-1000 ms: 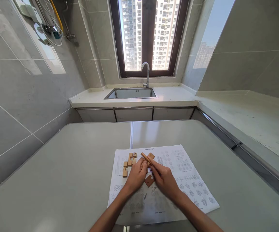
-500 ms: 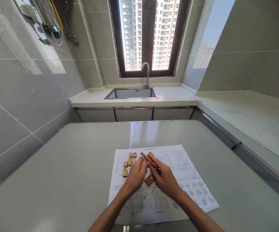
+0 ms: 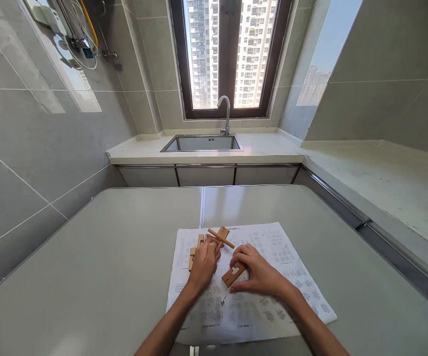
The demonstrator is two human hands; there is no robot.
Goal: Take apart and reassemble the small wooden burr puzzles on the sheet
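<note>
My left hand [image 3: 204,262] is closed around light wooden puzzle pieces [image 3: 222,233]. A thin stick and a wider bar cross each other above its fingertips. Other small notched wooden blocks [image 3: 192,251] lie beside that hand, partly hidden by it. To the right, my right hand [image 3: 254,272] curls its thumb and fingers around a darker brown notched wooden piece [image 3: 229,278] that rests on the printed sheet. Part of this piece is covered by the fingers. Beneath both hands spreads the white paper sheet [image 3: 284,277] with small printed figures.
The sheet lies on a pale grey table [image 3: 106,267] with a seam down its middle. Beyond the table are a white counter [image 3: 266,143], a sink [image 3: 206,150] and a tap [image 3: 227,113] below a window. Tiled walls stand on both sides.
My right hand has let go of the light wooden pieces and moved down to the dark notched piece. My left hand has shifted slightly left, keeping the light pieces, which are now crossed.
</note>
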